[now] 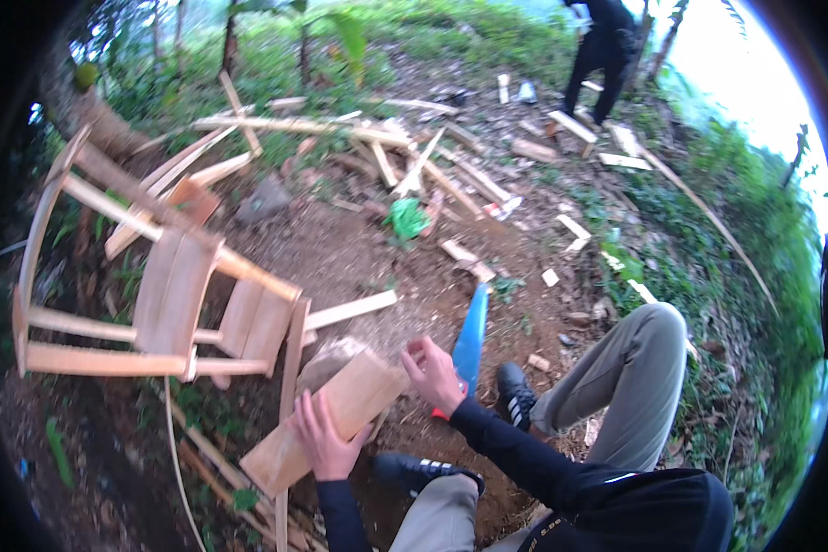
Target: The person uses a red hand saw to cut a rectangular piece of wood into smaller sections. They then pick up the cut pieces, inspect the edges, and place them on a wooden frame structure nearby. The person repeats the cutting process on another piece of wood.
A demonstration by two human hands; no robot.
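Note:
A short, wide wooden board (340,405) lies slanted in front of me, its far end over a pale stone or stump. My left hand (327,437) grips the board, fingers spread over its upper face. Close to the board's right end, my right hand (432,375) is raised with its fingers curled together; whatever they hold, if anything, is too small to make out. Just beyond that hand, a hand saw (470,336) with a blue blade and a red handle rests on the soil, its handle partly hidden by my wrist.
A wooden frame (110,359) with broad slats, like a chair, lies at the left. Long wood strips (304,124) are piled at the back, near a green plastic bag (407,219). Another person (603,55) stands at the far right. Offcuts (550,277) dot the dirt slope.

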